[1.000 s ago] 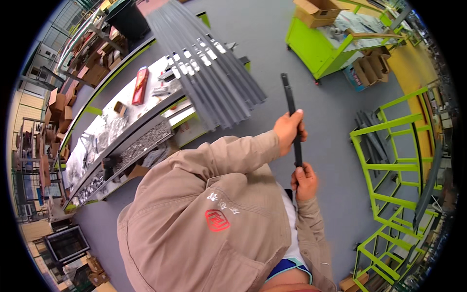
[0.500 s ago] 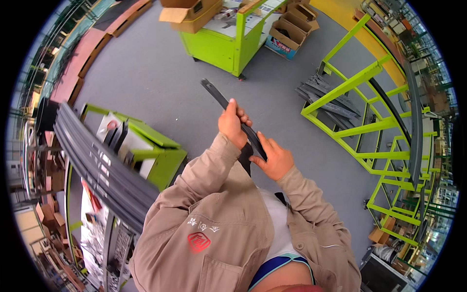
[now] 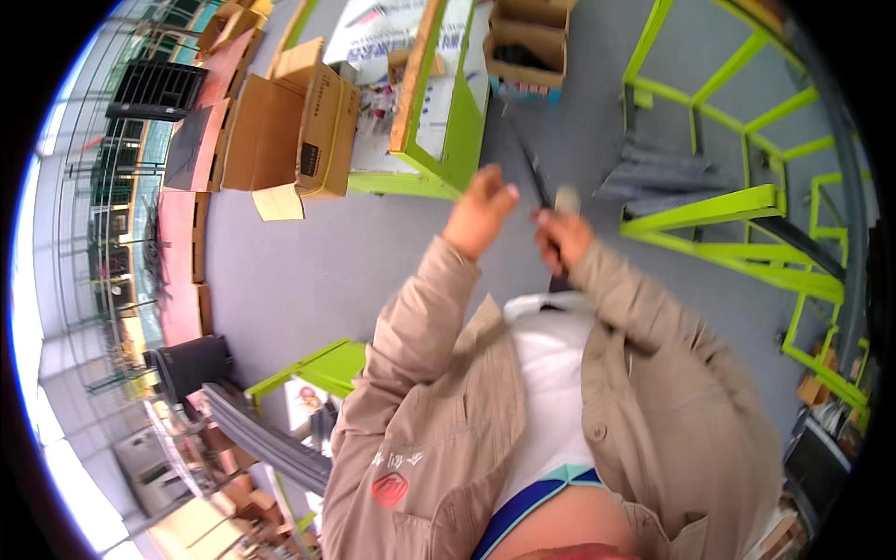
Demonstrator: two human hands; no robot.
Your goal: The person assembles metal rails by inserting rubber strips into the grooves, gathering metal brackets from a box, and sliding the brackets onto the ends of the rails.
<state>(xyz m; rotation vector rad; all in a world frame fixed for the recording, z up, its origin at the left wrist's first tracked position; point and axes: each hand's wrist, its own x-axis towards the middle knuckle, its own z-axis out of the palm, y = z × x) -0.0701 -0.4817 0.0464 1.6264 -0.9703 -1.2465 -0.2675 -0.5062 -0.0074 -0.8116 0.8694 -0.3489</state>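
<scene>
A long, narrow dark strip [image 3: 532, 163] slants up and away in front of me, its far part blurred. My right hand [image 3: 566, 238] is closed around its near part, close to my chest. A small pale shape [image 3: 567, 199] shows just above the right fingers, too smeared to name. To the left of the strip, my left hand [image 3: 479, 215] is raised clear of it. Its fingers are bent with thumb and forefinger apart, and nothing shows between them.
A green cart [image 3: 457, 140] with a large open carton [image 3: 327, 140] stands ahead on the left. More cartons [image 3: 527, 47] are beyond. Green frames [image 3: 709, 210] and a heap of grey strips [image 3: 663, 173] lie right. Long grey profiles [image 3: 266, 434] jut out at lower left.
My left hand has let go of the dark strip and moved apart from it. The right hand now grips it, and the strip stands steeper. The view has swung, bringing the cart and cartons nearer.
</scene>
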